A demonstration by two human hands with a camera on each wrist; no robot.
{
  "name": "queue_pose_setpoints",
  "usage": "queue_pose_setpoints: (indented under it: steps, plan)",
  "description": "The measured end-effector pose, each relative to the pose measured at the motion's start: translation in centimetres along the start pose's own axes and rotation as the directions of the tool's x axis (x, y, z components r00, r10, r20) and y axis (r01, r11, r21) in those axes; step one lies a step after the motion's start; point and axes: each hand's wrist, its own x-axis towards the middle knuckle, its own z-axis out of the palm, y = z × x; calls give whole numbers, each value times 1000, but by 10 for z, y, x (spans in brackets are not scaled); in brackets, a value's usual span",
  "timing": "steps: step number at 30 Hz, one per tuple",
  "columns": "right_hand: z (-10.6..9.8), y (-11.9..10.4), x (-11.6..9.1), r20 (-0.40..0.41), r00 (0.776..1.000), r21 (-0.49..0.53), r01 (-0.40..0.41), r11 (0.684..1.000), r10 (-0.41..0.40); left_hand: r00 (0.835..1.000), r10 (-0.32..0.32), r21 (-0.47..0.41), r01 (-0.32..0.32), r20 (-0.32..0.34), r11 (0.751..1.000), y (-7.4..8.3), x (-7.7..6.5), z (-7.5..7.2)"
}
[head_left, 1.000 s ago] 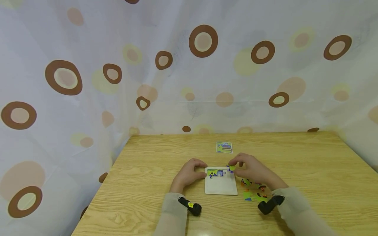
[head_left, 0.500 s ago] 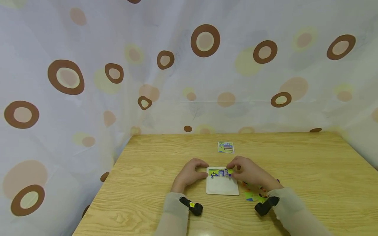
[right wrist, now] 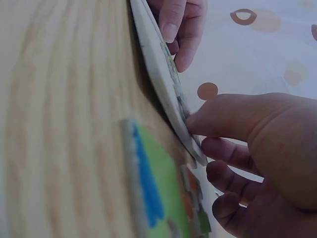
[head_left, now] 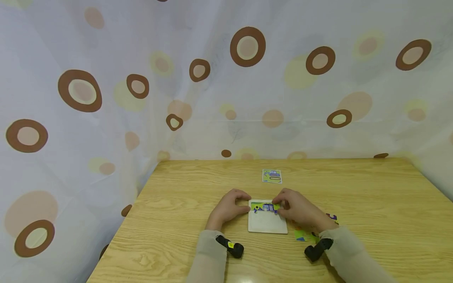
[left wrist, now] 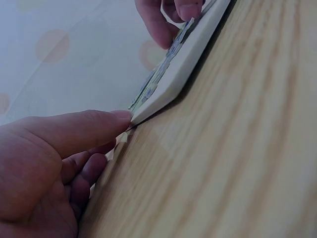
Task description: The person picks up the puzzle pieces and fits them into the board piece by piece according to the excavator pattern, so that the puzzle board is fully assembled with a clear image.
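Observation:
A white square puzzle tray lies on the table, with a row of joined green and purple jigsaw pieces along its far side. My left hand holds the tray's left edge between thumb and fingers; in the left wrist view the thumb touches the tray's corner. At the far right corner, my right hand pinches a jigsaw piece lying at the end of the row. The right wrist view has that thumb on the tray's top, partly hiding the piece.
Several loose jigsaw pieces lie right of the tray, partly under my right wrist; one green and blue piece shows close up in the right wrist view. A picture card lies beyond the tray. A patterned curtain hangs behind the table.
My right hand has moved slightly left and lowered its jigsaw piece from above the tray's corner into line with the row. The left hand has stayed at the tray's left edge.

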Motion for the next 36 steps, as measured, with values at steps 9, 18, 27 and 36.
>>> queue_pose_setpoints:
  steps: [9, 18, 27, 36]
  plan:
    - [2, -6, 1, -23, 999, -45, -38, 998, 37, 1000, -7, 10, 7, -7, 1000, 3, 0, -3]
    - [4, -11, 1, -43, 998, -77, -40, 996, 36, 1000, -17, 9, 17, 5, 1000, 3, 0, -3]
    - [5, -17, 2, -38, 995, -160, -98, 982, 94, 1000, -18, -1, 18, 8, 1000, 3, 0, -2]
    - [7, -14, 0, -57, 993, -126, -112, 986, 106, 1000, -5, -8, 5, 8, 1000, 0, 1, 1]
